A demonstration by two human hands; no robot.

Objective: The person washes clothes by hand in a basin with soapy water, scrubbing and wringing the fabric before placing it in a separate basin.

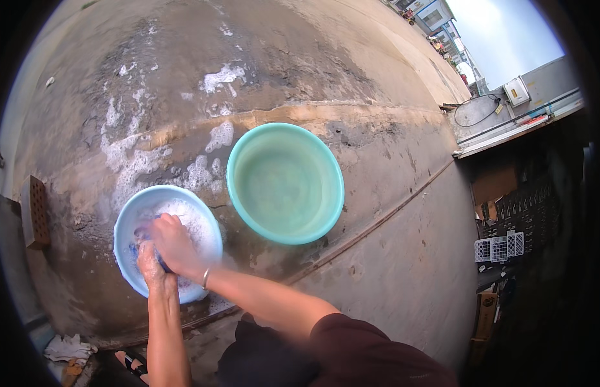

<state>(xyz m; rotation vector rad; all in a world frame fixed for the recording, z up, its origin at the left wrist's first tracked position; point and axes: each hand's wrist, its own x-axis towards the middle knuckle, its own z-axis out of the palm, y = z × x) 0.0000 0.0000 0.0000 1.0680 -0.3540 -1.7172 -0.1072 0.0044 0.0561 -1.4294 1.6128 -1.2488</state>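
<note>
Concrete ground (393, 255), wet and streaked with foam patches (220, 79). On it, turquoise basin (329, 187), the bigger of the two, holding faintly cloudy water with no thick suds visible. Just beside it, lower left, light-blue basin (215, 238), suds (191, 222) thick over its right part. Perforated brick (35, 213) stands off to the left; white plastic crates (498, 249) well apart on the right.

Both forearms reach into the light-blue basin. Right hand (173, 242), motion-blurred, crosses over beside the left hand (149, 263); the two are touching or nearly so, can't tell which. Fingers of both look curled in, bunched on a wet blue cloth (142, 232); exact fingertip contact is lost in blur and foam. Cloth sits inside the light-blue basin, between and under the hands, only small bits showing; kind of garment or rag can't be told.

Progress, as judged: soapy hand-washing is under way, roughly mid-stage. Cloth is already wet and among suds; scrubbing looks unfinished and the suds aren't rinsed out. How clean it is can't be told. Smallest: metal bracelet (206, 277) at the right wrist.
</note>
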